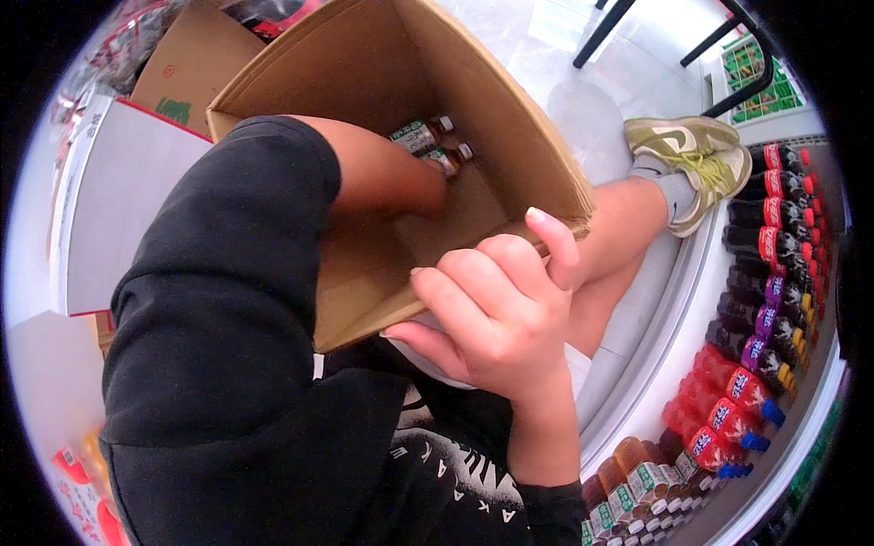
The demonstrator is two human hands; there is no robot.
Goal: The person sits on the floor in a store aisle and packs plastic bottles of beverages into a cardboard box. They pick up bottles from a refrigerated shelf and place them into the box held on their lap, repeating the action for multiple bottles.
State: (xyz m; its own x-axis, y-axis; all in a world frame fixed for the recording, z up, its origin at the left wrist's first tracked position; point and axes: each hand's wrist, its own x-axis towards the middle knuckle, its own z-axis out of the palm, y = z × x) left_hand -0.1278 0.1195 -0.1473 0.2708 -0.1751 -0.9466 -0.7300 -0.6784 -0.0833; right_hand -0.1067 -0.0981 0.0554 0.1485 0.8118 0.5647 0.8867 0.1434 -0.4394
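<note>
An open cardboard box [478,75] stands tilted before me. My left forearm reaches down into it; my left hand [433,194] is mostly hidden by the forearm and shadow, so its grip cannot be told. Close to it, two small bottles of brown drink with green-and-white labels, one [413,136] above the other [447,160], lie in the box. My right hand [495,307] grips the near rim of the box, with its thumb below the edge, several fingers curled over and the little finger raised.
At the right, a shelf edge [642,341] borders rows of cola bottles [768,211], purple-labelled bottles [765,317], red drink bottles [724,403] and brown drink bottles [635,471]. My crossed legs and shoes [689,157] lie beyond the box. Another carton [198,61] and a white box [130,205] stand left; black metal legs [604,31] rise behind.
</note>
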